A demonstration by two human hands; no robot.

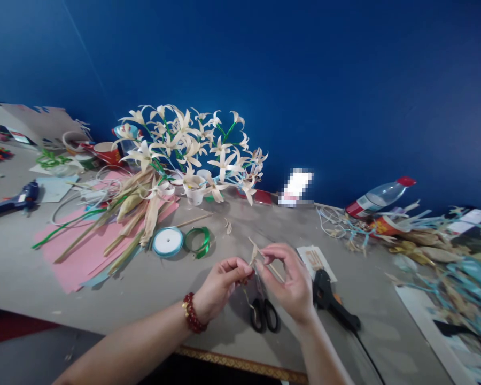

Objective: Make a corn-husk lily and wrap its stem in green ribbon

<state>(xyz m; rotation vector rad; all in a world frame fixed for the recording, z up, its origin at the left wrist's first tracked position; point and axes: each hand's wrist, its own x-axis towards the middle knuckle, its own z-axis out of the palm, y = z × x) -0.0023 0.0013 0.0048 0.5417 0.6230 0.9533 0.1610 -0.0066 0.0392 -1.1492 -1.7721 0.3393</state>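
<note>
Near the table's middle, my left hand (229,279) pinches a small pale strip of dried husk (254,253) between thumb and fingers. My right hand (292,280) meets it from the other side, thumb and fingertips curled in at the strip's edge. Exactly how the right fingertips grip it is too small to see clearly. Below both hands lie scissors (258,316) with black handles, their blades pointing away and partly covered. To the right rests a black glue gun (332,302) with its cord running toward me. A thin stick shows behind the right fingers.
Husk flowers (190,152) stand in a white cup (194,193) at the back. Ribbon spools (168,242), green tape (204,241) and dried husks (124,224) on pink paper (60,251) lie left. A bottle (379,198) and blue-tied husk pieces (460,283) crowd the right.
</note>
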